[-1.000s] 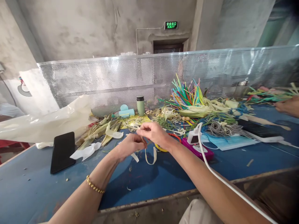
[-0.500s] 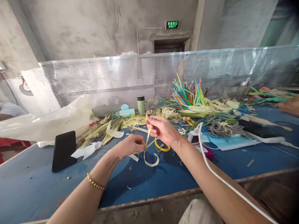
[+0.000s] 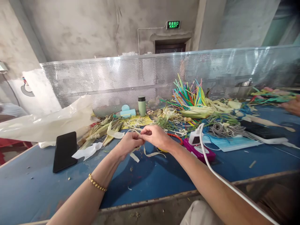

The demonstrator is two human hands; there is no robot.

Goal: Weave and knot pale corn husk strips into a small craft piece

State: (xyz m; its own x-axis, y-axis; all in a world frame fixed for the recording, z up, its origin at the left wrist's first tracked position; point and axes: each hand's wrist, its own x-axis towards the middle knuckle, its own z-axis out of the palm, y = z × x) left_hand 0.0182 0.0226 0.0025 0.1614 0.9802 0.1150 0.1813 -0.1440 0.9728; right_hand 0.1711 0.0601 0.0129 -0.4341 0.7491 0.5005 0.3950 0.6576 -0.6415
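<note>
My left hand (image 3: 129, 143) and my right hand (image 3: 154, 137) meet above the blue table, fingertips touching and pinched closed. Between them runs a pale husk strip (image 3: 153, 154), with a curled end hanging below the fingers. The exact pinch point is hidden by the fingers. Partly covered by my right hand and wrist are a yellow ring (image 3: 162, 150) and a red ring (image 3: 177, 137). A short cut strip (image 3: 134, 157) shows just below my left hand.
A black phone (image 3: 65, 152) lies left, beside a white scrap (image 3: 87, 151) and husks (image 3: 100, 129). Behind stand a green bottle (image 3: 142, 107) and colourful stems (image 3: 188, 92). A purple box (image 3: 199, 151) with a white cable sits right. Another person's hand (image 3: 292, 105) is far right.
My right hand has come down and left to meet my left hand, which rose slightly. The strip, earlier stretched upright between them, is now mostly hidden. The red ring and purple box show more.
</note>
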